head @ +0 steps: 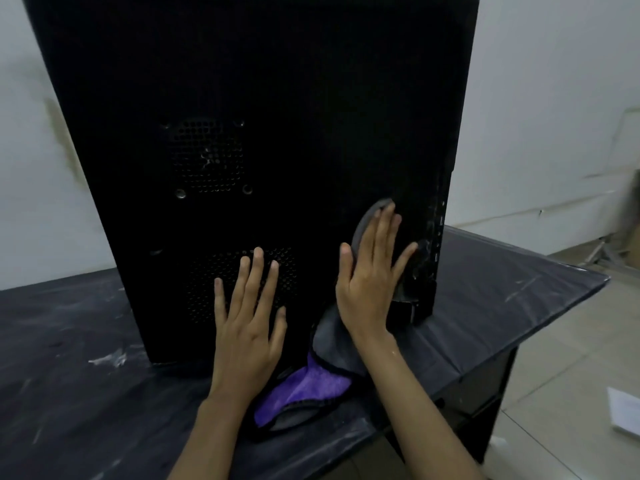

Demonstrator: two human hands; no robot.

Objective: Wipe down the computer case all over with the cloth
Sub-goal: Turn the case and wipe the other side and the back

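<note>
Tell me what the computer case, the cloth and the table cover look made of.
Computer case: likely painted sheet metal, matte black, punched round vent holes.
Cloth: soft microfibre-like fabric, grey one side, purple the other, dark stitched edging.
Table cover: probably thin plastic sheeting, dark, glossy, creased, scuffed white.

A black computer case [263, 133] stands upright on a dark tabletop [502, 282] streaked with pale smears, its broad side panel with two perforated vent patches facing the camera and a white wall [554, 98] behind it. The left hand [247, 327] lies flat with straight, spread fingers [258, 271] on the lower vent patch, while the right hand [369, 285] presses a grey and purple cloth [304, 386] flat against the panel near the case's lower right edge. The cloth's loose end trails down onto the tabletop between the two wrists, and a white sheet of paper [623, 415] lies on the tiled floor [571, 358] at the right.
</note>
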